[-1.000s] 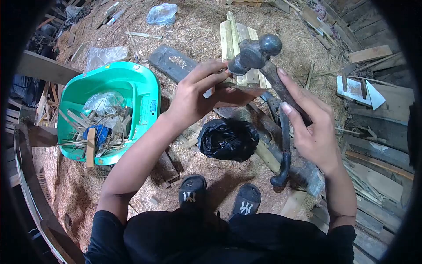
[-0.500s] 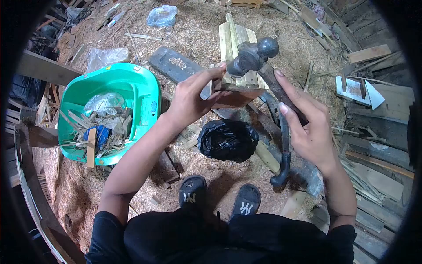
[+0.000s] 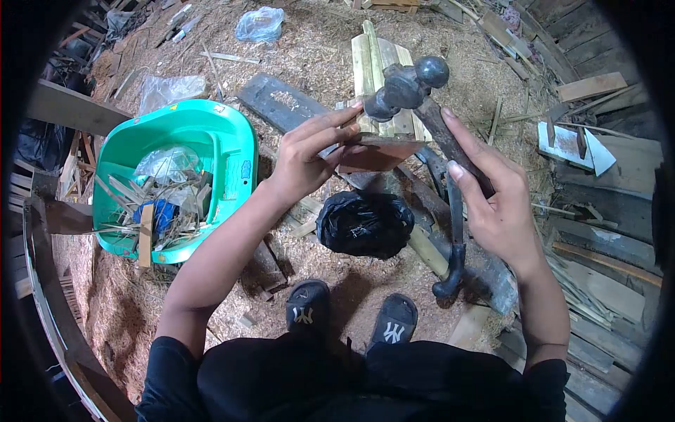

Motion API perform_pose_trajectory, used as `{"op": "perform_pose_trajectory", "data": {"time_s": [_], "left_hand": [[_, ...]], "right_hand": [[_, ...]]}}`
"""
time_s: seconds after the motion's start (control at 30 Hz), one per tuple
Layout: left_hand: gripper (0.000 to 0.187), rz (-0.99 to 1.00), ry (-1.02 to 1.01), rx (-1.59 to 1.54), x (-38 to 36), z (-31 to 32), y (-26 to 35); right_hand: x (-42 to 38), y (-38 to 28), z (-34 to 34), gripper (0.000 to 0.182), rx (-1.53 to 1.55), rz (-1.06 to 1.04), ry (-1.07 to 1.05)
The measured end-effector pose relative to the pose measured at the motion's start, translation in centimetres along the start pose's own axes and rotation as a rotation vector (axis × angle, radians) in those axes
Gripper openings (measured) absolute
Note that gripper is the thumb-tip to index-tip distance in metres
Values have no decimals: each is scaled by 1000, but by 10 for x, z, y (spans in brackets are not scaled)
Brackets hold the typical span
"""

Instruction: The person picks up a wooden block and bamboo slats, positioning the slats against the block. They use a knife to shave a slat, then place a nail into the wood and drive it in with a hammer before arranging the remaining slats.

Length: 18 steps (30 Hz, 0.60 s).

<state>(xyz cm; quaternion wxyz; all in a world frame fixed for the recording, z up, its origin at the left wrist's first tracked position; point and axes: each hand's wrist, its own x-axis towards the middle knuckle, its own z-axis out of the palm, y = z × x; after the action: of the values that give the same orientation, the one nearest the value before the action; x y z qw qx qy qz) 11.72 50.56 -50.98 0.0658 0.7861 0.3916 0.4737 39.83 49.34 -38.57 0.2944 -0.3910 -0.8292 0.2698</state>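
Observation:
My right hand (image 3: 496, 193) is closed around the dark wooden handle of a ball-peen hammer (image 3: 406, 86), thumb and forefinger lying along it. The hammer's rounded ball end points up and to the right. Its flat face hangs close to the fingertips of my left hand (image 3: 309, 151). That hand grips a flat reddish-brown piece of wood (image 3: 380, 156) by its left edge. Whether anything small is pinched in those fingers cannot be made out. Below the wood, a black plastic bag (image 3: 364, 225) stands with its mouth spread. A curved dark tool with a black handle (image 3: 451, 271) lies beside it.
On the left sits a green plastic tub (image 3: 242, 141) containing wood scraps and plastic. Pale boards (image 3: 373, 60) and a dark plank (image 3: 278, 102) lie ahead on shavings. Stacked planks (image 3: 605, 281) line the right side. My sandalled feet (image 3: 392, 323) are below.
The hammer head has shifted slightly up and to the right. The fingers of my left hand have moved a little on the wood, while the surroundings look the same.

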Motion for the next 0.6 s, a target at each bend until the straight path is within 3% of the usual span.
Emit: {"op": "perform_pose_trajectory", "data": {"time_s": [0.3, 0.37, 0.6], "left_hand": [[40, 18, 29, -6, -1, 5, 0], [41, 14, 28, 2, -2, 6, 0], [42, 43, 40, -13, -5, 8, -3]], "right_hand": [[2, 2, -1, 56, -21, -24, 11], [3, 5, 1, 56, -50, -131, 64], [1, -1, -7, 58, -149, -23, -39]]}}
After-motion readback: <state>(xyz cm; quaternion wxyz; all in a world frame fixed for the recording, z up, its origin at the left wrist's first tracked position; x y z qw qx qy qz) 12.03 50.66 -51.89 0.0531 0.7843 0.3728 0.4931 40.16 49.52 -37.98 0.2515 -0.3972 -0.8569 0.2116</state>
